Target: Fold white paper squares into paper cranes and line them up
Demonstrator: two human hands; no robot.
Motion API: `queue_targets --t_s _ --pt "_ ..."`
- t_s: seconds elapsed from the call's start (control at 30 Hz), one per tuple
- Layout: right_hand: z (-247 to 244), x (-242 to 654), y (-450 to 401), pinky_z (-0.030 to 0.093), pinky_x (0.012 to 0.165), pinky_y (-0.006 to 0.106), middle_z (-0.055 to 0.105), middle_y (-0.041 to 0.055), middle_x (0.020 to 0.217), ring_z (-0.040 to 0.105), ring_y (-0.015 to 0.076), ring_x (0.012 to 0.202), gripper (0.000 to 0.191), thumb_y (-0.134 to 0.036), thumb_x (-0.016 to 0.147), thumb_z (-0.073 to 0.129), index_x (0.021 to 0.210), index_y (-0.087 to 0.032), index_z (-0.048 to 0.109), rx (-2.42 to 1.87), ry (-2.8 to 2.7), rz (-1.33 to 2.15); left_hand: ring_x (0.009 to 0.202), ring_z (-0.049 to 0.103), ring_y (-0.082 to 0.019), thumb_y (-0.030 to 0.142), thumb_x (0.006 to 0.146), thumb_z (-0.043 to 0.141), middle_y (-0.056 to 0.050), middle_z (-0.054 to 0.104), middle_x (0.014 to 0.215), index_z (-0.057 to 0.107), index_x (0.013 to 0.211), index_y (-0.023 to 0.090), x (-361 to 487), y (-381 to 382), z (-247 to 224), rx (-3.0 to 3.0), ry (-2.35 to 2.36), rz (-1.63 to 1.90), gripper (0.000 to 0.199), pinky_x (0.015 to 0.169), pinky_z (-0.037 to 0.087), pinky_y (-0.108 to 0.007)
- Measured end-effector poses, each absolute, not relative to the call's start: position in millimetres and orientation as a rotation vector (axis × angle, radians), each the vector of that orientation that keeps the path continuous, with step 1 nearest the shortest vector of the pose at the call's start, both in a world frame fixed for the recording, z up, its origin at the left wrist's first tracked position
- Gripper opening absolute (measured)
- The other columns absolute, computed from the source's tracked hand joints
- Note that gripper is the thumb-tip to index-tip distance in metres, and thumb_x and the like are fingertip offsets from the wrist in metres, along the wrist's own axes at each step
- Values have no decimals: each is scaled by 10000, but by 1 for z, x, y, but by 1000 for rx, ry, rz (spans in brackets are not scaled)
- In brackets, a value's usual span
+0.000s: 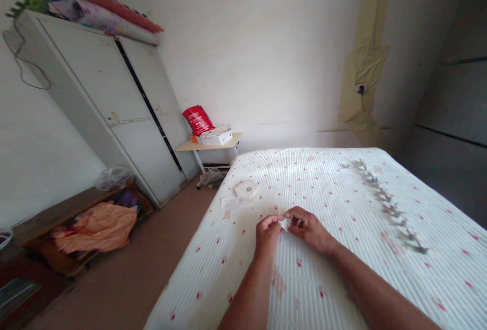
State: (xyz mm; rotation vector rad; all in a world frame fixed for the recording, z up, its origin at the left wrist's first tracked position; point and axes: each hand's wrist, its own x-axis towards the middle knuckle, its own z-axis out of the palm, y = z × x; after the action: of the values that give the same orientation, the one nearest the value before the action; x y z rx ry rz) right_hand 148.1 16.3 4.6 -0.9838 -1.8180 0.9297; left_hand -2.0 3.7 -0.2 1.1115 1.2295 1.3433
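- Far left: low wooden bench (51,218), with an orange bag (97,227) spread over it and a clear plastic bag (113,178) farther back.
- Next along: tall grey cabinet (102,84), with rolled mats (114,22) lying across its top.
- Past the cabinet: small table (186,146) near the wall, bearing a red bag (198,120) and, just beside it, a white box (220,139).
- Near the left edge of the red-dotted bed (323,178): loose papers (245,189), flat and close together.
- Left hand (267,227): thumb and fingers pinched on a small white piece (285,224).
- Between both hands, over the bed: that same piece, mostly covered by fingers; contact with the bed impossible to tell.
- Right hand (309,228): fingertips closed on the piece's other side.
- Up on the wall: socket (360,88) amid yellowish tape (350,98).
- Right part of the bed: long row of small greyish things (390,211), too blurred to identify.
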Motion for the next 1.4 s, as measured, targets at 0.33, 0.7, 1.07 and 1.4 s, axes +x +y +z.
queue_targets --t_s 0.33,0.7,1.07,1.4 --pt "1 149 21 439 601 247 555 28 859 536 123 666 254 -171 706 590 959 -195 604 -966 -1873 927 572 520 -113 227 604 557 -12 616 604 683 779 117 -5 4 0 1076 1172 1330 243 562 384 -211" --pt "2 150 20 448 620 259 575 40 857 551 134 689 261 -205 723 575 979 -176 614 -952 -1860 939 581 506 -118 237 588 583 -4 595 584 685 776 120 -6 4 -1 1069 1196 1317 244 551 357 -208" --pt "5 150 18 454 633 263 597 50 896 559 137 704 257 -225 729 572 977 -174 617 -991 -1863 959 551 489 -112 243 547 615 -3 600 580 691 802 112 -3 -2 10 1031 1173 1312 296 544 352 -212" --pt "1 151 20 454 646 272 601 55 905 556 143 718 257 -271 742 585 977 -173 616 -975 -1832 977 555 486 -112 275 535 647 -1 593 590 691 816 113 -4 0 6 1030 1172 1297 327 546 344 -214"
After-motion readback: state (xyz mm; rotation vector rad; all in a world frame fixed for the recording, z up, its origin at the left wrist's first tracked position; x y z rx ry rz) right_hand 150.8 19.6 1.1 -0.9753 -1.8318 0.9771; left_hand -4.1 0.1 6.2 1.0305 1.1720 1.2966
